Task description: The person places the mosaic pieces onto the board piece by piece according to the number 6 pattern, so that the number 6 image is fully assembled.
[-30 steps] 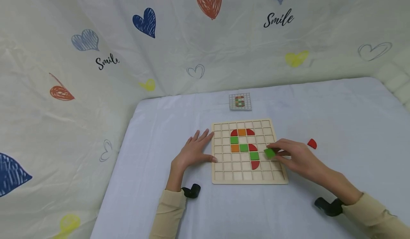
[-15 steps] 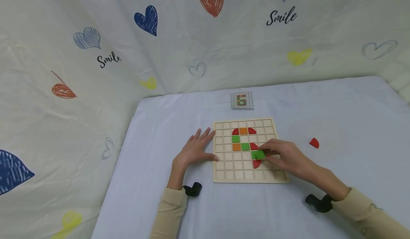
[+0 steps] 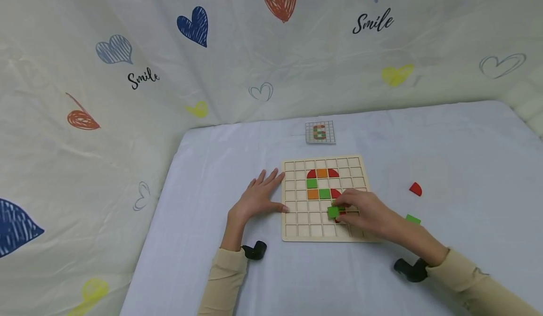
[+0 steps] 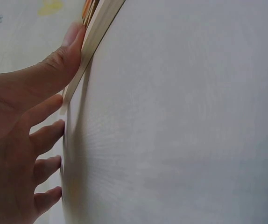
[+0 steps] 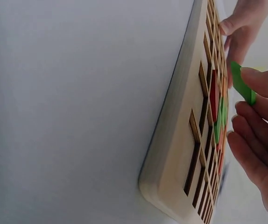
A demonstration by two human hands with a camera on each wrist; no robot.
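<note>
My right hand (image 3: 369, 212) pinches a green square tile (image 3: 333, 212) between thumb and fingers, above the lower middle of a wooden grid board (image 3: 297, 233). In the right wrist view the held tile (image 5: 242, 86) stands tilted, clear of the grid. Set in the board are red quarter-round tiles, such as one at the top left (image 3: 311, 174), orange squares (image 3: 322, 173) and green squares (image 3: 324, 194); my right fingers partly cover the lower ones. With fingers spread, my left hand (image 3: 256, 203) rests at the board's left edge, its thumb (image 4: 71, 51) touching the rim.
A small pattern card (image 3: 320, 133) lies behind the board. On the white cloth to the right are a loose red quarter-round tile (image 3: 415, 189) and another green tile (image 3: 413, 219), partly hidden by my right forearm. A printed curtain (image 3: 237, 47) hangs behind the table.
The right hand has moved left across the board with the green tile. A loose green tile now shows beside the right forearm. The left hand has stayed at the board's edge.
</note>
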